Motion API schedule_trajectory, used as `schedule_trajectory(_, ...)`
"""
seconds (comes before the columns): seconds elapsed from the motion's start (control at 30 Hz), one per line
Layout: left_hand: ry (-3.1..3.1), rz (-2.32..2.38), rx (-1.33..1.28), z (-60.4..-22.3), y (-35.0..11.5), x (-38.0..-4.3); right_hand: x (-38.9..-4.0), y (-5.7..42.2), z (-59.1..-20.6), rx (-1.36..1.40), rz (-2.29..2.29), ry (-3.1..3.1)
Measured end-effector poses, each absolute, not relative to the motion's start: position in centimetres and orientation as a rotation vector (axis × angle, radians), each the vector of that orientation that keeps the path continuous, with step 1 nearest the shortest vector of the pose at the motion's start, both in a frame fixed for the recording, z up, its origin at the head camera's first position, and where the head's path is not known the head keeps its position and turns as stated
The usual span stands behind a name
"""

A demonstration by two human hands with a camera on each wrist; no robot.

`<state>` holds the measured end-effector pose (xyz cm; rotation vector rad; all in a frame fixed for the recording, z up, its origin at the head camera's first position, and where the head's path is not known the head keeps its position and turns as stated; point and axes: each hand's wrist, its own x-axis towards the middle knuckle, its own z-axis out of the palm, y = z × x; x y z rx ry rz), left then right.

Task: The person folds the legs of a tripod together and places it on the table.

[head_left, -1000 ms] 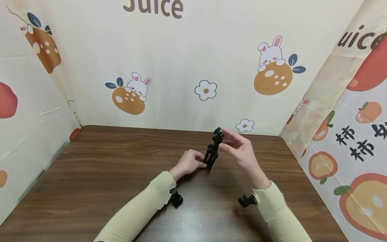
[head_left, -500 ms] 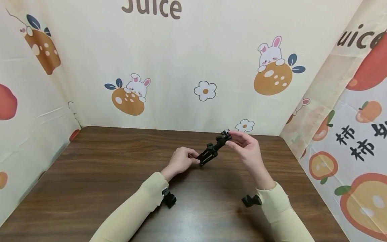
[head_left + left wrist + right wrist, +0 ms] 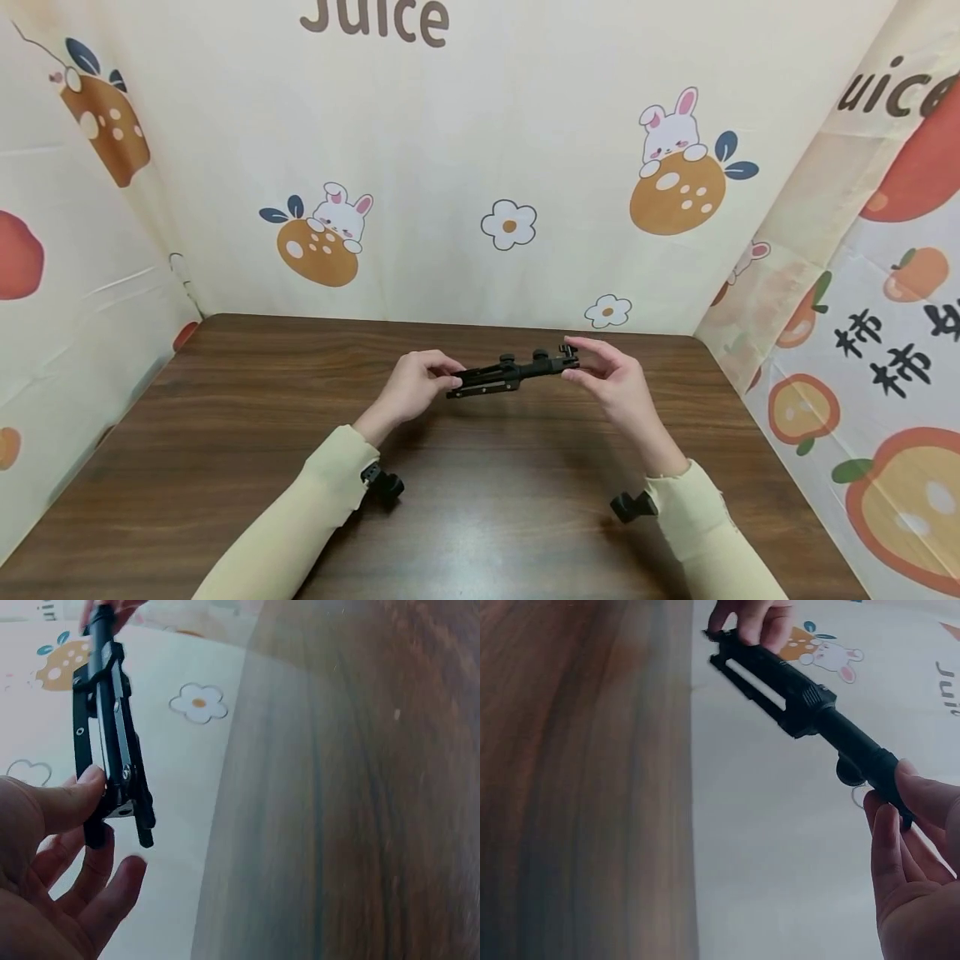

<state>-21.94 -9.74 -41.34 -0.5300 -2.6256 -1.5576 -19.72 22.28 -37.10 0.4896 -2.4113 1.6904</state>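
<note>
A small black tripod (image 3: 517,372) is held almost level above the table, its legs folded together and pointing left. My left hand (image 3: 416,383) pinches the leg ends between thumb and fingers; in the left wrist view the thumb lies against one leg of the tripod (image 3: 112,727). At the other end, my right hand (image 3: 613,379) grips the head by its thumb and fingertips. The right wrist view shows the tripod (image 3: 810,705) slanting from my right hand (image 3: 919,855) up to the left fingers, with a round knob near the head.
The brown wooden table (image 3: 247,433) lies beneath both hands. A printed cloth wall (image 3: 442,150) with rabbits, oranges and flowers stands right behind its far edge, and further cloths close off the left and right sides.
The tripod has turned from steeply upright to nearly level. My left hand moved left and up with the leg ends, while my right hand shifted slightly right with the head.
</note>
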Motion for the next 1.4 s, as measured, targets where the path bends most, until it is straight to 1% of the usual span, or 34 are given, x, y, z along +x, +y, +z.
schedule_trajectory(0.43,-2.535,-1.615,-0.477,-40.5,-12.3,-21.9,-20.4,20.7,-40.0,0.393,1.743,-2.536)
schedule_trajectory(0.67,-2.582,-1.555,-0.471,-41.3,-13.2,-22.5,-21.7,19.9,-41.7,0.375,1.719,-2.634)
schedule_trajectory(0.83,-2.619,-1.594,-0.428,-41.9,-13.8,-22.7,-22.9,19.4,-42.6,0.341,1.698,-2.694)
schedule_trajectory(1.07,-2.671,-1.6,-0.345,-42.7,-14.5,-23.1,-24.1,18.9,-43.8,0.266,1.839,-2.744)
schedule_trajectory(1.4,-2.806,-1.426,-0.308,-43.5,-14.6,-23.2,-24.7,18.6,-44.4,0.217,1.804,-2.843)
